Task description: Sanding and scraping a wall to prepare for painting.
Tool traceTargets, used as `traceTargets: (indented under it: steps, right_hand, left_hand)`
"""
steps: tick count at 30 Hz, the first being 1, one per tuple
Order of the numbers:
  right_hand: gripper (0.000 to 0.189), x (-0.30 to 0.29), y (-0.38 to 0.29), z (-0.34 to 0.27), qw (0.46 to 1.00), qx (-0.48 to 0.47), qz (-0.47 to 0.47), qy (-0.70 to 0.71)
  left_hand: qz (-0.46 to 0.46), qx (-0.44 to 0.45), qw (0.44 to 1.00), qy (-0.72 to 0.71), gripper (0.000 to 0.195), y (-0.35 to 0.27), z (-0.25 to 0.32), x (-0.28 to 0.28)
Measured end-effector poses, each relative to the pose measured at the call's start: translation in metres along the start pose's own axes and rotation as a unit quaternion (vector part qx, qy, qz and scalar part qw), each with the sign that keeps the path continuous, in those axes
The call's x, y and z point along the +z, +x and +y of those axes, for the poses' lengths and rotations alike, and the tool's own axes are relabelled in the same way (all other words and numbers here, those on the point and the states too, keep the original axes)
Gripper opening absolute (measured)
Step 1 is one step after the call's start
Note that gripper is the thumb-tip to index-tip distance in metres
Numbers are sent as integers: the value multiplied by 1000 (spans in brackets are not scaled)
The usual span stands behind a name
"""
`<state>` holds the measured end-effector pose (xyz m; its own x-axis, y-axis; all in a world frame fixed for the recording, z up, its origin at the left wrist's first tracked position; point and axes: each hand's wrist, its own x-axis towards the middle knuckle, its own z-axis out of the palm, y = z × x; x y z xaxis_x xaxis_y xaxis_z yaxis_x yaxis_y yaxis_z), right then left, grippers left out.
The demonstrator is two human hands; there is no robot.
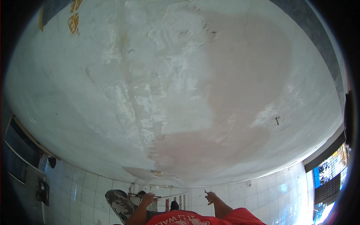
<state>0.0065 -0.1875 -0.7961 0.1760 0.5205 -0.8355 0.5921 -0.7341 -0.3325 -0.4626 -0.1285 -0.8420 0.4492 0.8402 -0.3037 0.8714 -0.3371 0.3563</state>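
Note:
At the bottom, my left hand (148,198) is closed around a long thin bar (173,195) that runs to the right below the wall; whether it is a tool or a rail is unclear. My right hand (211,197), further right, grips a small hand tool (206,191), its narrow tip pointing up and its brownish end showing below the fingers. Both hands are low, just in front of the pale plastered wall (84,98), which carries rough white filler and a large smooth pinkish patch (247,62). Camouflage trousers (121,204) show beside my left arm.
A bent nail (277,121) sticks out of the wall at right. Ladder-like slats (180,202) and a dark shoe (174,205) show under me, over a white tiled surface (264,197). A barred window (330,171) is at far right, a dark-paned frame (22,140) at far left.

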Motion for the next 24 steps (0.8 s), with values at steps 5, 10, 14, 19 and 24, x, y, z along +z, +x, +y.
traceTargets:
  steps: [5,10,14,19,24]
  right_hand:
    - [45,-10,20,-16,957,-185,40,-221]
    - [44,27,-11,-70,975,-168,-21,-140]
    - [42,54,-23,-70,981,-175,-6,-86]
    - [39,51,-13,-72,979,-174,-7,-106]
    - [45,51,-15,-109,970,-208,-11,-123]
  left_hand:
    - [108,10,994,15,27,1,-21,58]
    - [46,-183,974,-123,41,-17,-6,45]
    - [75,-316,883,-339,52,-27,22,-7]
    - [144,-326,866,-350,48,-25,32,-11]
    - [155,-282,879,-351,47,-23,27,-4]
